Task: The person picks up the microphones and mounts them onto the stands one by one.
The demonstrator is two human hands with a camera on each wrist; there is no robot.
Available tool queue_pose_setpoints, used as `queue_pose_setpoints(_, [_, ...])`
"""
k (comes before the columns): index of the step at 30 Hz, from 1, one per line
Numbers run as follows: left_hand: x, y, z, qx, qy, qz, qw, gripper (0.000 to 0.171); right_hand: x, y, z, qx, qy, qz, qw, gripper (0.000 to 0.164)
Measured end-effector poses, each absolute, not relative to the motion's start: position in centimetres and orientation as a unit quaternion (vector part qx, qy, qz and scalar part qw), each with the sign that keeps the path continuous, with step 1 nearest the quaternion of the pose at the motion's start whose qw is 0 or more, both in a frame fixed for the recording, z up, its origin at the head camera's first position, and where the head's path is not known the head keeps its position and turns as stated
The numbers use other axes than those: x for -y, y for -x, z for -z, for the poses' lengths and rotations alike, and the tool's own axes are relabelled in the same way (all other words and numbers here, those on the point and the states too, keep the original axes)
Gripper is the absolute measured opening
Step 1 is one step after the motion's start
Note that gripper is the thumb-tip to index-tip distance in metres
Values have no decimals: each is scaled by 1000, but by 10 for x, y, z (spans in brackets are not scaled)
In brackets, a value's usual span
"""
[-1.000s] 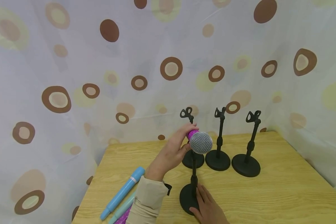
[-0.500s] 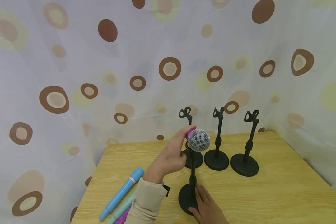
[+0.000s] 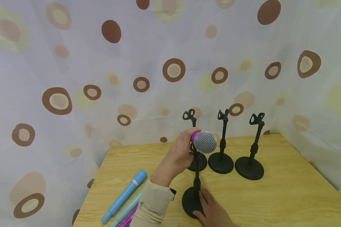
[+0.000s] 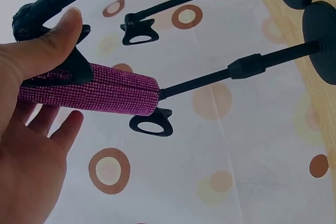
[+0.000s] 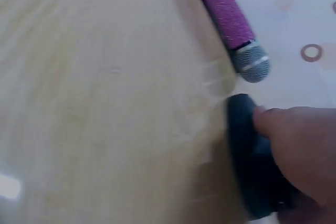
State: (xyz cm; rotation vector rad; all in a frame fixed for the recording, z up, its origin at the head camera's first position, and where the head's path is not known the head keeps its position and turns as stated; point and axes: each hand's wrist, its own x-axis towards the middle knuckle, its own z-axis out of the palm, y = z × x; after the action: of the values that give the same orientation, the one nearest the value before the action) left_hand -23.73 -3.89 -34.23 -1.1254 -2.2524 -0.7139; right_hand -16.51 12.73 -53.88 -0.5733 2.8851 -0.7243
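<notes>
My left hand (image 3: pixel 174 157) grips a purple glittery microphone (image 3: pixel 206 142) at the top of the nearest black microphone stand (image 3: pixel 197 171); its silver grille faces me. In the left wrist view, the purple handle (image 4: pixel 126 90) lies in the stand's clip (image 4: pixel 79 69), with my thumb over the clip and my fingers below the handle. My right hand (image 3: pixel 214 211) rests with straight fingers on the right side of that stand's round base (image 3: pixel 190 203). In the right wrist view the thumb (image 5: pixel 268 121) lies on the base's edge and the other fingers are hidden.
Three more black stands with bare clips, a left one (image 3: pixel 199 162), a middle one (image 3: pixel 223 143) and a right one (image 3: pixel 254 148), stand behind. Left of my sleeve lie a blue microphone (image 3: pixel 125 195), a pale green one (image 3: pixel 128 208) and a purple one (image 3: pixel 129 217).
My left hand has shifted its hold, its thumb dropping from beside the microphone to lower by the clip. The right hand stays on the base.
</notes>
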Motion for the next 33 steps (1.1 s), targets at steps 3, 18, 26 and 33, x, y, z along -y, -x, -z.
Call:
queue_pose_setpoints(3, [37, 237, 344, 832, 410, 262, 267, 83, -139, 173, 519, -926, 184, 313, 107, 61])
queue_pose_setpoints(18, [36, 236, 338, 847, 392, 249, 259, 83, -163, 191, 352, -820, 245, 506, -107, 51])
queue_pose_setpoints(26, [36, 236, 340, 847, 394, 239, 266, 85, -159, 199, 331, -844, 263, 456, -102, 58])
queue_pose_setpoints(33, [36, 236, 339, 851, 393, 233, 260, 86, -155, 211, 332, -832, 287, 469, -71, 55])
